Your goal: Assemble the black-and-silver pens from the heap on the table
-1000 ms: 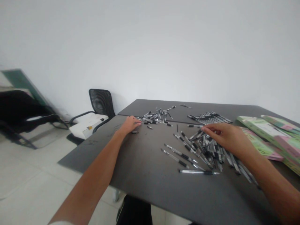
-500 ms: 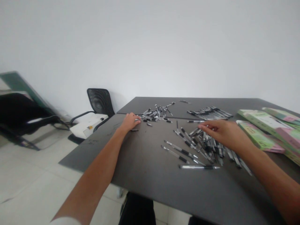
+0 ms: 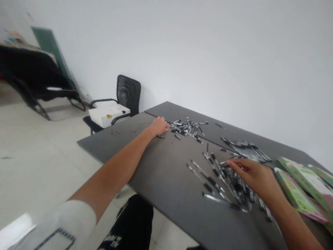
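Observation:
My left hand (image 3: 159, 126) rests at the left edge of a heap of small clear and black pen parts (image 3: 191, 128). Its fingers are curled in, and what lies under them is hidden. My right hand (image 3: 251, 171) is over a pile of clear pens with black grips (image 3: 240, 189), thumb and forefinger pinched on what looks like the end of a pen (image 3: 223, 163). Several loose pens (image 3: 208, 177) lie just left of that pile. Part of the pile is covered by my right hand and forearm.
Behind my right hand is a neat row of pens (image 3: 247, 149). Green and pink boxes (image 3: 299, 187) lie at the right of the dark table (image 3: 161, 170). A black mesh chair (image 3: 128, 93) with a white box (image 3: 108, 114) stands beyond the table's left edge.
The view has turned left and tilted, so the table now slants. Both hands keep about the same places, the left by the parts heap and the right over the pens.

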`<action>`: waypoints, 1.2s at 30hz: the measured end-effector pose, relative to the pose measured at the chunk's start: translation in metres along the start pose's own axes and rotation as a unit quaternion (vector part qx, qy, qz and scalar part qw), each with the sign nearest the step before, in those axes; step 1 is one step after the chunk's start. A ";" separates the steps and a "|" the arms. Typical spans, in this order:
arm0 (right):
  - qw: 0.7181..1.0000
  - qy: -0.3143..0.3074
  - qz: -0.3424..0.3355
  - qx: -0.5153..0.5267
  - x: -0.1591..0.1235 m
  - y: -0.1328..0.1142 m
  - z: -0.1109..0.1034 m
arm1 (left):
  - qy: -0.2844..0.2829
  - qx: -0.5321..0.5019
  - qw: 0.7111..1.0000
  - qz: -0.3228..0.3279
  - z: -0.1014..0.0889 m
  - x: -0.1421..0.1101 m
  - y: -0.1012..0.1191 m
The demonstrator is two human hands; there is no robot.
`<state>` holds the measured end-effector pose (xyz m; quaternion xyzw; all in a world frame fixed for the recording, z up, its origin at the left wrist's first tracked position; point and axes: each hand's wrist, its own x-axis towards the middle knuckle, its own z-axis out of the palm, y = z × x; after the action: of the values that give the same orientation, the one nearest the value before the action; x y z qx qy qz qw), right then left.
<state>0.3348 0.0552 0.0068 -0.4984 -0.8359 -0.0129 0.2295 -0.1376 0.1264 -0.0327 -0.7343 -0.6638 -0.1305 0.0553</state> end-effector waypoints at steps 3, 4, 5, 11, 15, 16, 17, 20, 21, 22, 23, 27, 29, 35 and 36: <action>0.998 -0.012 -0.059 0.002 0.019 -0.033 -0.005 | -0.011 -0.047 0.999 0.004 -0.004 -0.001 -0.001; 0.996 -0.033 -0.085 0.001 0.029 -0.048 -0.004 | -0.017 -0.062 0.998 0.008 -0.005 -0.001 -0.002; 0.991 -0.062 -0.115 -0.001 0.042 -0.066 -0.001 | -0.023 -0.075 0.997 0.012 -0.005 0.000 -0.002; 0.973 -0.158 -0.142 -0.094 0.137 -0.143 0.053 | -0.045 -0.118 0.992 0.027 -0.003 0.003 -0.007; 0.973 -0.165 -0.115 -0.116 0.173 -0.154 0.094 | -0.019 -0.121 0.992 0.016 -0.009 0.000 -0.012; 0.973 -0.166 -0.109 -0.118 0.177 -0.154 0.100 | -0.004 -0.120 0.993 0.008 -0.012 -0.001 -0.013; 0.973 -0.167 -0.103 -0.120 0.180 -0.154 0.105 | 0.013 -0.119 0.993 0.000 -0.015 -0.001 -0.013; 0.975 -0.167 -0.079 -0.120 0.184 -0.153 0.112 | 0.075 -0.115 0.990 -0.032 -0.023 -0.002 -0.011; 0.976 -0.167 -0.071 -0.120 0.184 -0.152 0.113 | 0.095 -0.114 0.988 -0.043 -0.025 -0.002 -0.010; 0.977 -0.167 -0.064 -0.120 0.185 -0.152 0.114 | 0.112 -0.114 0.986 -0.052 -0.028 -0.003 -0.009; 0.977 -0.167 -0.059 -0.119 0.186 -0.152 0.115 | 0.127 -0.114 0.984 -0.059 -0.030 -0.003 -0.007; 0.976 -0.177 -0.050 -0.119 0.190 -0.151 0.117 | 0.161 -0.119 0.977 -0.069 -0.035 -0.004 -0.002; 0.974 -0.186 -0.054 -0.119 0.194 -0.152 0.118 | 0.167 -0.123 0.976 -0.067 -0.035 -0.005 0.000; 0.976 -0.181 -0.055 -0.109 0.195 -0.162 0.113 | 0.171 -0.145 0.972 -0.065 -0.036 -0.006 0.004; 0.979 -0.170 -0.049 -0.101 0.193 -0.162 0.111 | 0.172 -0.151 0.971 -0.065 -0.037 -0.006 0.005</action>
<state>0.0809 0.1611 0.0181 -0.4722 -0.8806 -0.0240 0.0319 -0.1379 0.1112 0.0015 -0.6561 -0.6631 -0.3569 0.0492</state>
